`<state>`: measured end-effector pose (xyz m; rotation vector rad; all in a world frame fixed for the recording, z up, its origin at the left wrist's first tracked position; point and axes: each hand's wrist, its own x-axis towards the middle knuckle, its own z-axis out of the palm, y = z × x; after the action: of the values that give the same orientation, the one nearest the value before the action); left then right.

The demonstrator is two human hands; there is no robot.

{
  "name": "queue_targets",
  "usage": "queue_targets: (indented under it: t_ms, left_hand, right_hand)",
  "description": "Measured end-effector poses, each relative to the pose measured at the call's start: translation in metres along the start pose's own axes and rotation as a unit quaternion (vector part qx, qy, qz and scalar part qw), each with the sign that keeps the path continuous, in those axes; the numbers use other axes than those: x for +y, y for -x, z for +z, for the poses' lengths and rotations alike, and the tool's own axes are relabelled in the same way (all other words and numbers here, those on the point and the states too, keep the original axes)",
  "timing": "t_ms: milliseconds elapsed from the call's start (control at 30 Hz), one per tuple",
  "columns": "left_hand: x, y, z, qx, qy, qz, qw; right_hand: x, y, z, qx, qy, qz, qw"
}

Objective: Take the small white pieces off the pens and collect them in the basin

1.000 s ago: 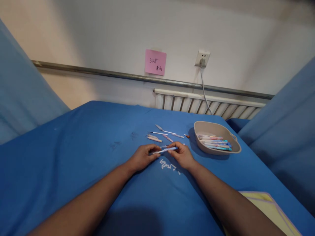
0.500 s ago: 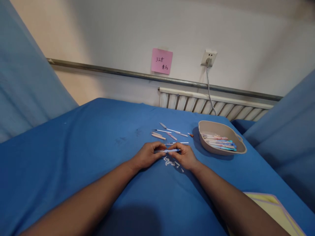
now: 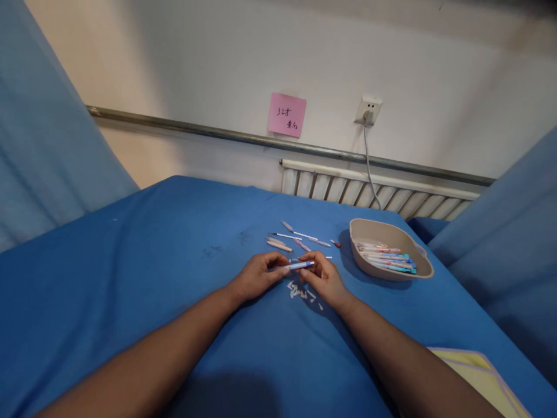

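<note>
Pen (image 3: 300, 265) sits above blue cloth (image 3: 209, 325), long axis running left to right, right end slightly higher in view. Left hand (image 3: 257, 274) pinches its left end; right hand (image 3: 327, 278) curls around the other, grip unclear. More barrel shows than half a second earlier. Radiator (image 3: 319, 184) and wall (image 3: 209, 64) stand beyond.

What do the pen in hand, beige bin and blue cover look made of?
Pen: likely plastic, smooth, with blue and white sections. Bin: probably molded plastic, matte, with evenly rounded walls. Cover: looks like matte fabric, given soft wrinkles; a coating can't be ruled out.
</note>
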<state>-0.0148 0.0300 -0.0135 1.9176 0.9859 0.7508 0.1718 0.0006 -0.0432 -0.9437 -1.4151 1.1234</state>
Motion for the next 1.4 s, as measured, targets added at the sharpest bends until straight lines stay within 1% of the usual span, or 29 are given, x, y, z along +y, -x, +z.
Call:
queue_targets:
  t_ms: [100, 200, 267, 367, 433, 500, 533, 600, 700, 800, 900, 1033, 1133, 1200, 1267, 1333, 1400]
  left_hand:
    - [-0.005, -0.003, -0.002, 0.015, 0.021, -0.019, 0.999]
    - [-0.008, -0.004, -0.003, 0.013, 0.023, -0.032, 0.999]
    - [-0.008, -0.004, -0.003, 0.010, 0.014, -0.034, 0.999]
    - [-0.007, -0.003, -0.002, 0.011, -0.015, -0.018, 1.000]
    - [-0.005, -0.001, -0.001, 0.010, -0.037, 0.007, 0.999]
    - [-0.004, 0.001, 0.001, 0.003, -0.047, 0.030, 0.998]
    - [-0.004, 0.002, 0.002, -0.001, -0.042, 0.033, 0.999]
    - [-0.003, 0.003, 0.003, -0.003, -0.003, 0.022, 1.000]
    - [-0.003, 0.003, 0.001, 0.008, 0.118, -0.021, 0.993]
    - [-0.002, 0.002, -0.002, 0.019, 0.255, -0.071, 0.964]
    - [-0.001, 0.001, -0.004, 0.017, 0.355, -0.123, 0.926]
    - [-0.003, -0.001, -0.003, -0.003, 0.434, -0.155, 0.888]
    - [-0.007, -0.003, -0.003, -0.014, 0.460, -0.176, 0.870]
    - [-0.010, -0.004, -0.004, -0.006, 0.459, -0.187, 0.868]
    - [-0.011, -0.005, -0.006, 0.000, 0.449, -0.186, 0.874]
    - [-0.010, -0.004, -0.006, 0.003, 0.428, -0.174, 0.887]
    - [-0.009, -0.003, -0.005, 0.004, 0.389, -0.158, 0.908]
  right_hand:
    - [0.003, -0.004, -0.002, 0.034, -0.008, -0.010, 0.999]
    - [0.009, -0.008, -0.006, 0.065, 0.000, -0.010, 0.998]
    - [0.011, -0.010, -0.008, 0.084, 0.035, -0.015, 0.996]
    - [0.006, -0.008, -0.010, 0.108, 0.141, -0.074, 0.981]
    - [0.002, -0.004, -0.009, 0.078, 0.215, -0.115, 0.967]
    - [0.000, -0.001, -0.007, 0.025, 0.260, -0.124, 0.957]
    - [-0.001, 0.001, -0.007, 0.009, 0.269, -0.119, 0.956]
    - [0.001, 0.002, -0.006, 0.010, 0.264, -0.108, 0.958]
    - [0.003, 0.002, -0.007, 0.040, 0.237, -0.086, 0.967]
    - [0.005, 0.000, -0.008, 0.069, 0.195, -0.054, 0.977]
    - [0.007, -0.003, -0.009, 0.091, 0.134, -0.018, 0.987]
    - [0.010, -0.004, -0.009, 0.104, 0.093, 0.005, 0.990]
    - [0.012, -0.005, -0.011, 0.099, 0.083, 0.010, 0.991]
    - [0.014, -0.005, -0.012, 0.097, 0.077, 0.010, 0.992]
    - [0.015, -0.006, -0.012, 0.098, 0.076, 0.011, 0.992]
    - [0.014, -0.005, -0.012, 0.099, 0.078, 0.015, 0.992]
    - [0.013, -0.005, -0.011, 0.093, 0.084, 0.018, 0.992]
